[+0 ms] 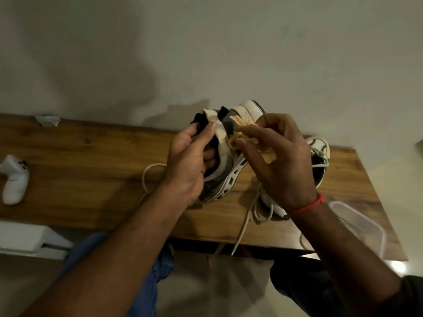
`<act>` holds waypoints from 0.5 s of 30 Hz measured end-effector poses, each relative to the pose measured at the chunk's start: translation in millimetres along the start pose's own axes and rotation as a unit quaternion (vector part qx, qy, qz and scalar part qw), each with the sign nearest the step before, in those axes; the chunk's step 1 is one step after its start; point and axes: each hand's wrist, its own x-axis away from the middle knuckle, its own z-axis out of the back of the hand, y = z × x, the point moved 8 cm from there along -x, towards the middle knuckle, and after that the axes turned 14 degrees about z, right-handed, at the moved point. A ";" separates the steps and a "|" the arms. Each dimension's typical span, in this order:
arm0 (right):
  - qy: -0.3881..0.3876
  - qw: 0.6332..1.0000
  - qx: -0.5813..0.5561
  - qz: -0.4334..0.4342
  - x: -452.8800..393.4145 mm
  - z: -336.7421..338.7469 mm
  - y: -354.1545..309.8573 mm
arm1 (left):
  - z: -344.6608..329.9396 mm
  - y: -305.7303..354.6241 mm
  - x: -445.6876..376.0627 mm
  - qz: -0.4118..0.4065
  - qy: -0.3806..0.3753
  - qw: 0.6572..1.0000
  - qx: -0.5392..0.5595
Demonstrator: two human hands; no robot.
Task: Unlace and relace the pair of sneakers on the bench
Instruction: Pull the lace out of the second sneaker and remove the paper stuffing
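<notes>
A grey, white and black sneaker point(231, 165) is tipped up on the wooden bench point(91, 175), sole edge toward me. My left hand point(190, 165) grips its tongue and collar. My right hand point(281, 161) pinches a bunched beige cloth point(242, 139) against the shoe's upper; a red thread circles that wrist. The second sneaker point(320, 154) lies behind my right hand, mostly hidden. Loose white laces point(256, 209) lie on the bench and hang over its front edge; another loop point(148, 175) shows left of my left wrist.
A white game controller point(14, 177) lies at the bench's left end. A clear plastic container point(361, 227) sits at the right front corner. A white scrap point(48, 120) rests by the wall. A white block point(27, 239) is at the lower left. My knees are below the bench.
</notes>
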 end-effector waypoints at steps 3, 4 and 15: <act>0.000 1.000 0.012 0.021 -7.5 1.7 -2.8 | -9.2 -3.3 5.1 -0.001 -0.017 1.000 -0.018; 0.000 0.999 0.036 0.023 -12.2 3.8 -2.4 | -14.8 -6.6 7.3 0.003 -0.027 0.999 -0.028; -0.177 0.974 0.133 0.048 27.7 -34.4 -9.5 | 2.6 10.0 -1.5 -0.024 0.051 0.997 0.047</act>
